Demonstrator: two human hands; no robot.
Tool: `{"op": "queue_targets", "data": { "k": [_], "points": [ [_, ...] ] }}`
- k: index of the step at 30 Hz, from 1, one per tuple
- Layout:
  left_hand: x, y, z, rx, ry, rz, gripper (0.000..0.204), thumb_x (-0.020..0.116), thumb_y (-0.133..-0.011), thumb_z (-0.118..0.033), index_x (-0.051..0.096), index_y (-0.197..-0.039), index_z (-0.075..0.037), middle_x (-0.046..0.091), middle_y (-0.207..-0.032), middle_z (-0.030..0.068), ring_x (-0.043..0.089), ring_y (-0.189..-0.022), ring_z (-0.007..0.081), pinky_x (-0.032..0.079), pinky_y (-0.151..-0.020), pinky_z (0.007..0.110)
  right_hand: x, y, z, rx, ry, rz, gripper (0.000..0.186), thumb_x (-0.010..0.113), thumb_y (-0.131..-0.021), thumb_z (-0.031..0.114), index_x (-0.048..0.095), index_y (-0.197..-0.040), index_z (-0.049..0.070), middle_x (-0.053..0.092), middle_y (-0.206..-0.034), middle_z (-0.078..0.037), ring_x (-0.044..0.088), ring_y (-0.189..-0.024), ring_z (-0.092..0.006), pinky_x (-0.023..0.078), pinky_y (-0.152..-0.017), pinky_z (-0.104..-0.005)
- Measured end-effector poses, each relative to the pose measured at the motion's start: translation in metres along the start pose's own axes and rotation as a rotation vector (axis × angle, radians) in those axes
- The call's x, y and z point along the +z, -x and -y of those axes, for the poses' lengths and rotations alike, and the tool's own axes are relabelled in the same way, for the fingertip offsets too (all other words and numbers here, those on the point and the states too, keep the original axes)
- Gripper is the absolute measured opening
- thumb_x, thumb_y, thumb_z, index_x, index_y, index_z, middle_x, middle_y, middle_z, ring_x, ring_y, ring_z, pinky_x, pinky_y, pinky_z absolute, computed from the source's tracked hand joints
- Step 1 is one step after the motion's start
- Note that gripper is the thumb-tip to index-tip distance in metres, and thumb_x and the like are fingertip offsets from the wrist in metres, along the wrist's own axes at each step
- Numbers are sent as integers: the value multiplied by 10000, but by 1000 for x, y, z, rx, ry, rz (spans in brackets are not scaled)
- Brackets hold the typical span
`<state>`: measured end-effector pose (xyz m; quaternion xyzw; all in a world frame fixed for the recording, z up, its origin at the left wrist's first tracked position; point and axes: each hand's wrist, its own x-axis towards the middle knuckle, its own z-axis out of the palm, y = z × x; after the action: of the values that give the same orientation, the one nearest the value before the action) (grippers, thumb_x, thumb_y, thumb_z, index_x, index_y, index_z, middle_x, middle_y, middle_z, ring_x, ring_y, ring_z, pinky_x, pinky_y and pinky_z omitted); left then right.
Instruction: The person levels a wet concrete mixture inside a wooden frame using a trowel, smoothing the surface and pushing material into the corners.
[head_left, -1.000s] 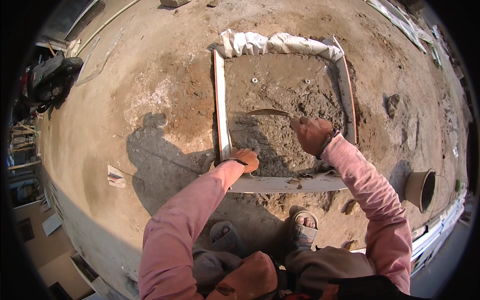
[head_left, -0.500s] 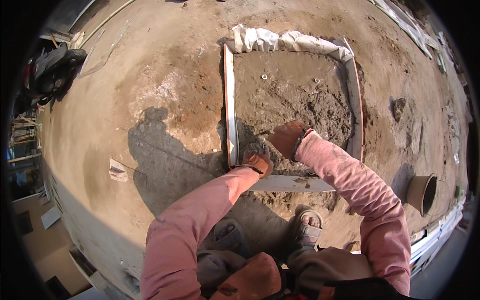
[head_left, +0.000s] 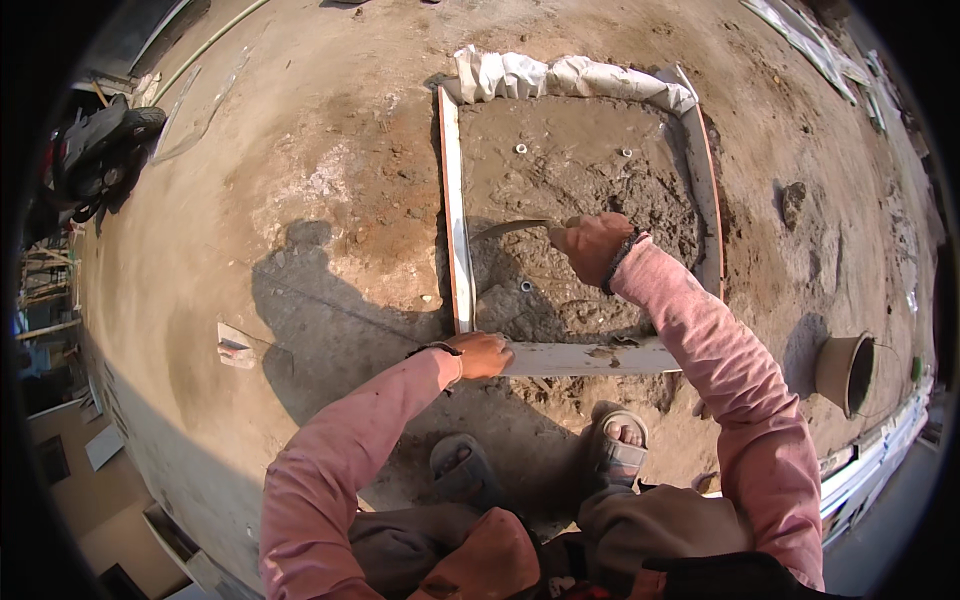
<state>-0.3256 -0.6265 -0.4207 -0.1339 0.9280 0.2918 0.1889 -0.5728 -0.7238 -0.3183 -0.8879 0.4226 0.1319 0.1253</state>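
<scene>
My right hand (head_left: 595,247) is closed round the handle of a trowel (head_left: 515,226), whose thin, slightly curved blade points left over the wet concrete. Grey, wet concrete (head_left: 570,185) fills a square formwork frame (head_left: 590,359) of white-faced boards. Its surface is smoother at the far side and lumpy at the right. Three small white pipe ends stand in it: one far left (head_left: 521,149), one far right (head_left: 627,153), one nearer (head_left: 526,286). My left hand (head_left: 482,354) is closed over the frame's near left corner.
Crumpled white sacking (head_left: 570,78) covers the frame's far edge. A plastering float (head_left: 236,346) lies on the dirt at the left. To the right, a bucket (head_left: 845,374) lies on its side, and a stone (head_left: 793,203) sits farther off. A motorbike (head_left: 100,150) stands far left.
My left hand has left the concrete around the near pipe end and moved to the frame's near left corner. My right hand has lifted the trowel farther away and slightly right.
</scene>
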Motion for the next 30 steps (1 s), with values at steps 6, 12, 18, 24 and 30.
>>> {"op": "queue_targets", "data": {
  "k": [6, 12, 18, 24, 30],
  "points": [
    [-26, -3, -9, -58, 103, 109, 194, 487, -862, -118, 555, -993, 7, 572, -1005, 194, 566, -1016, 338, 476, -845, 431, 40, -6, -10, 243, -109, 131, 271, 367, -907, 157, 535, -1097, 61, 626, -988, -199, 627, -949, -354, 496, -825, -437],
    [-20, 1, -4, -130, 252, 124, 366, 381, -956, -279, 537, -1128, 3, 550, -1145, 179, 521, -1098, 362, 419, -922, 452, 35, 3, 5, 211, -184, 45, 256, 421, -868, 136, 545, -1078, 58, 627, -991, -200, 625, -958, -347, 488, -818, -449],
    [-41, 6, -11, -335, 393, 274, 582, 311, -959, -445, 401, -1367, -40, 386, -1417, 179, 397, -1269, 366, 306, -1056, 400, 65, 5, 2, 157, -149, 16, 257, 443, -848, 126, 543, -1078, 71, 633, -976, -194, 637, -924, -342, 499, -774, -463],
    [-8, 14, 1, -451, 684, 115, 633, 330, -940, -496, 358, -1399, -61, 384, -1423, 177, 371, -1300, 351, 278, -1075, 383, 56, 23, -4, 68, -74, -8, 270, 467, -821, 132, 539, -1072, 63, 639, -898, -172, 657, -830, -323, 510, -711, -443],
    [-28, 16, -8, -492, 671, 123, 635, 335, -936, -507, 375, -1391, -67, 403, -1413, 169, 390, -1287, 349, 295, -1063, 385, 48, 28, 10, 50, -80, 19, 306, 473, -814, 145, 544, -1109, 109, 616, -979, -152, 640, -859, -320, 490, -762, -454]
  ]
}}
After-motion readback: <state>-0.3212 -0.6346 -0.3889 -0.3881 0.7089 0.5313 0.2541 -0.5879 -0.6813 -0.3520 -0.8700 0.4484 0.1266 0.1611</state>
